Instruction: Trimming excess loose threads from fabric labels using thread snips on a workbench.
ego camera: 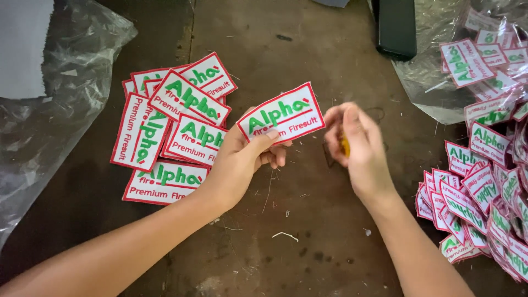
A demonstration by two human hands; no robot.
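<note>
The left hand (pixel 239 159) pinches a white patch (pixel 281 113) with a red border and green lettering, thumb on its lower edge and fingers curled behind, holding it tilted above the brown table (pixel 308 220). The right hand (pixel 357 143), blurred, is closed around a small yellow tool (pixel 345 146) just beside the patch's right end. A spread pile of patches (pixel 165 132) lies to the left, a heap of patches (pixel 478 192) on the right

A worn, dark brown table (pixel 308 231), scuffed and littered with thread scraps, evenly lit.
</note>
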